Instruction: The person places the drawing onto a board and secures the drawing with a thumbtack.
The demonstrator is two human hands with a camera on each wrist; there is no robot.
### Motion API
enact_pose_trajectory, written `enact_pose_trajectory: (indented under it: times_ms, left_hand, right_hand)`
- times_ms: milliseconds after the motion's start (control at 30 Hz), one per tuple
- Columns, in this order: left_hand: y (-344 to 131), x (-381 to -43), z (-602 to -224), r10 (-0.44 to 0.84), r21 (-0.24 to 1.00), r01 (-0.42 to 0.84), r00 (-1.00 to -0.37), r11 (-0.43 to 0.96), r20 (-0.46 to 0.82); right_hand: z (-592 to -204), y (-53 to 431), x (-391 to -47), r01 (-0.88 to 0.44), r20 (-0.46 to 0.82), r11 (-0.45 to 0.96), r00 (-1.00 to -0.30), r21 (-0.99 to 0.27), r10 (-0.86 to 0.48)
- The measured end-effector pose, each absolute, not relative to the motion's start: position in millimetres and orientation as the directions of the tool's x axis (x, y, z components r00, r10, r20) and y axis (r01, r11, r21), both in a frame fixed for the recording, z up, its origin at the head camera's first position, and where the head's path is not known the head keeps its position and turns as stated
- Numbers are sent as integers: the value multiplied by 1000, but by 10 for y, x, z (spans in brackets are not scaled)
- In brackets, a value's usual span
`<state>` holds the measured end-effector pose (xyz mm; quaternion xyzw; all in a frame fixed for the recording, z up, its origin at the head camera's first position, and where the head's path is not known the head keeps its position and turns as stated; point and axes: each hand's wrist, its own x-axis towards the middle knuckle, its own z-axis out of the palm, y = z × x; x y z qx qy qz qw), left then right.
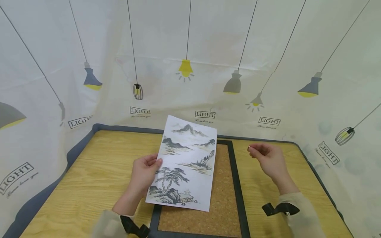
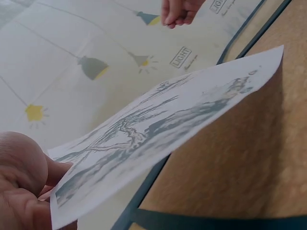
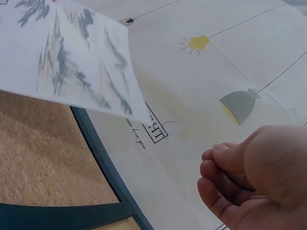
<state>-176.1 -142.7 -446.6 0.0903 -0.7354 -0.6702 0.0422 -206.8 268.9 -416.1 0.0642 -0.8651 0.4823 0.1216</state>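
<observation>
A white sheet of paper [image 1: 190, 155] printed with an ink landscape of mountains, pines and rocks is held up at a tilt. My left hand [image 1: 144, 176] pinches its left edge, thumb on the printed face. Behind and below the sheet lies a black-framed cork board [image 1: 226, 195], partly covered from view. To the right of the board, my right hand [image 1: 270, 162] is raised, thumb and forefinger pinched together around a tiny object [image 1: 248, 148]. Too little of that object shows to tell its kind. In the left wrist view the sheet [image 2: 144, 124] hangs above the cork, apart from it.
The board lies on a light wooden table [image 1: 89, 178] with a dark blue edge [image 1: 131, 128]. A pale curtain [image 1: 166, 39] printed with hanging lamps and "LIGHT" labels surrounds the table at the back and sides. Black straps [image 1: 281, 209] sit on both wrists.
</observation>
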Motion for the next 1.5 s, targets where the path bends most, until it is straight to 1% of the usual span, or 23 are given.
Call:
enact_pose_trajectory:
  times_ms: [333,533,700,1067,1500]
  left_hand:
    - [-1198,-1759,-4715,-158,995,-58,-986,86,-44]
    - [-1099,-1748,-4801,-142,995,-33,-990,96,-19]
    - [-1020,-1745,-4837,-134,996,-44,-990,81,-32]
    - [-932,-1731,-4923,-126,986,-111,-987,122,-95]
    - [-858,-1660,-4975,-106,987,-141,-985,79,-132]
  right_hand:
    - [-4177,2610,-2119,-256,279,461,-960,-850,-19]
    - [-4195,2576,-2142,-264,281,442,-959,-857,-28]
    - [-4226,2566,-2177,-289,304,435,-952,-853,-36]
    - [-4345,2469,-2318,-227,246,404,-969,-886,-6]
    - [-4585,2236,-2550,-115,123,349,-992,-930,2]
